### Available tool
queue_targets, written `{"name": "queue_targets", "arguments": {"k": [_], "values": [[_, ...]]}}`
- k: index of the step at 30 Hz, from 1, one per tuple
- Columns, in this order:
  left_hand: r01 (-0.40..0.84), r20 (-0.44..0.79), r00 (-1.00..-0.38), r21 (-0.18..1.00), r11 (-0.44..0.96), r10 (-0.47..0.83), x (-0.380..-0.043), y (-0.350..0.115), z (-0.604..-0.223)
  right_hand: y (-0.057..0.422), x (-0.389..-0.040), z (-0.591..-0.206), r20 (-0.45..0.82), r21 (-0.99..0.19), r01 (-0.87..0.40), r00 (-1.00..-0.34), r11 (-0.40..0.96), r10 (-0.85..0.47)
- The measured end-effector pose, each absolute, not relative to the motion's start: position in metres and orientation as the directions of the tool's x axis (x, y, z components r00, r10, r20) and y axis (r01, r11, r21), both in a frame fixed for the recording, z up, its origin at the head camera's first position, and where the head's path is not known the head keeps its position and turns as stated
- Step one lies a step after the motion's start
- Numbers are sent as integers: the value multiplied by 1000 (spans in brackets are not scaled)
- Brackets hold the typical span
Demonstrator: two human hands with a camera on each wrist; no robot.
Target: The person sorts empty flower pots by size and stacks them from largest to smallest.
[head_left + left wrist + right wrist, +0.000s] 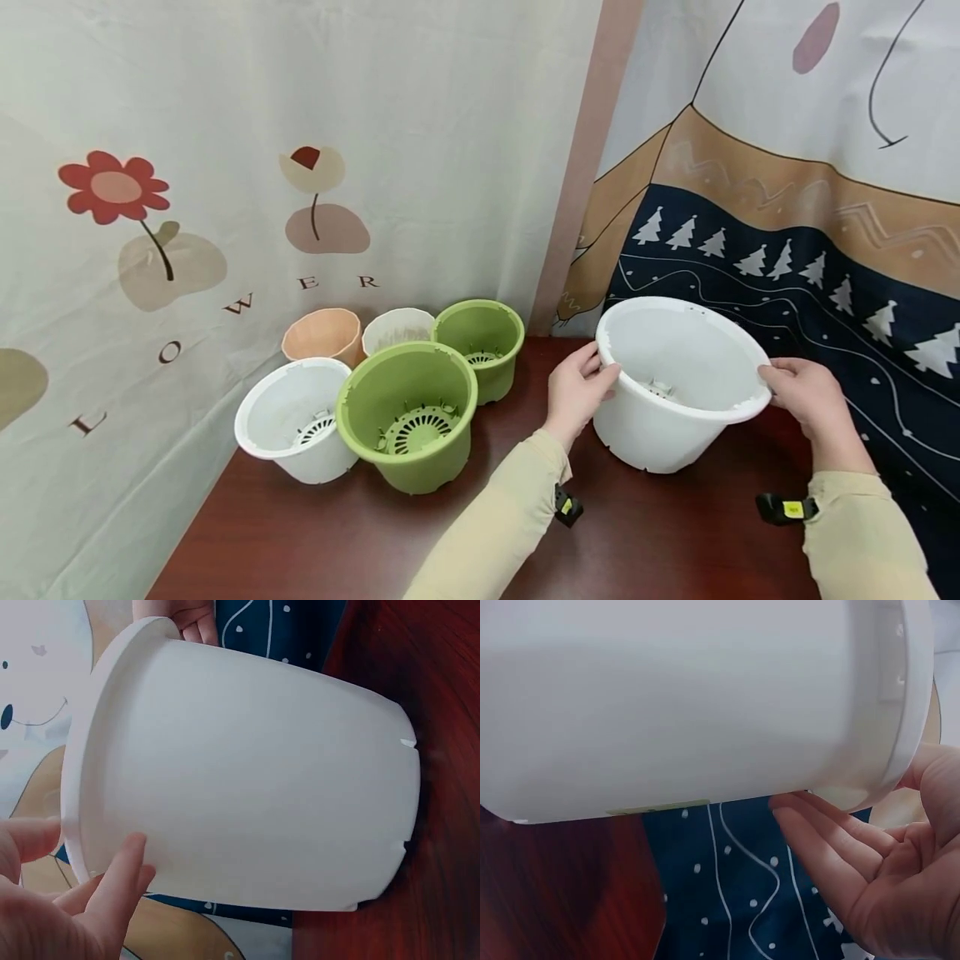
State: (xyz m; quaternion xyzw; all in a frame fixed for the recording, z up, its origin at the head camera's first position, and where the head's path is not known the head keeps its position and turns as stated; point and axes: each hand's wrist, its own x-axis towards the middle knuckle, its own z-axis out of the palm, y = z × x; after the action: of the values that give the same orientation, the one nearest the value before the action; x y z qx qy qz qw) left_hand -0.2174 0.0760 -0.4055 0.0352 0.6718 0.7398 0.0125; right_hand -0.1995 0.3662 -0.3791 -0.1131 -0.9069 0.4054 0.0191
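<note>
A large white plastic flower pot (645, 437) stands upright at the right of the table, its base right at the tabletop and its mouth facing up. My left hand (576, 393) pinches the left side of its rim, thumb at the rim edge and fingers against the outer wall. On the opposite side my right hand (808, 396) grips the rim, its thumb over the edge. The right wrist view shows that hand's fingers (832, 855) against the pot's outside below the lip. Notches along the pot's base edge show in the left wrist view.
To the left are grouped a smaller white pot (292, 462), a front green pot (427, 475), a back green pot (498, 379), a ribbed white pot (397, 321) and an orange pot (318, 333). Printed curtains (450, 167) hang behind the dark red table (315, 542).
</note>
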Motion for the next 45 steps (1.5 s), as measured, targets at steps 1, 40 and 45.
{"name": "queue_targets", "arguments": {"k": [1, 40, 45], "values": [[37, 42, -998, 993, -110, 49, -217, 74, -405, 363, -198, -379, -55, -745, 186, -974, 641, 218], [151, 150, -979, 989, 4, -135, -172, -30, -395, 261, -177, -384, 26, -771, 27, -997, 637, 74], [137, 144, -978, 989, 53, -151, -175, -36, -397, 255, -180, -387, 7, -779, 40, -997, 626, 71]]}}
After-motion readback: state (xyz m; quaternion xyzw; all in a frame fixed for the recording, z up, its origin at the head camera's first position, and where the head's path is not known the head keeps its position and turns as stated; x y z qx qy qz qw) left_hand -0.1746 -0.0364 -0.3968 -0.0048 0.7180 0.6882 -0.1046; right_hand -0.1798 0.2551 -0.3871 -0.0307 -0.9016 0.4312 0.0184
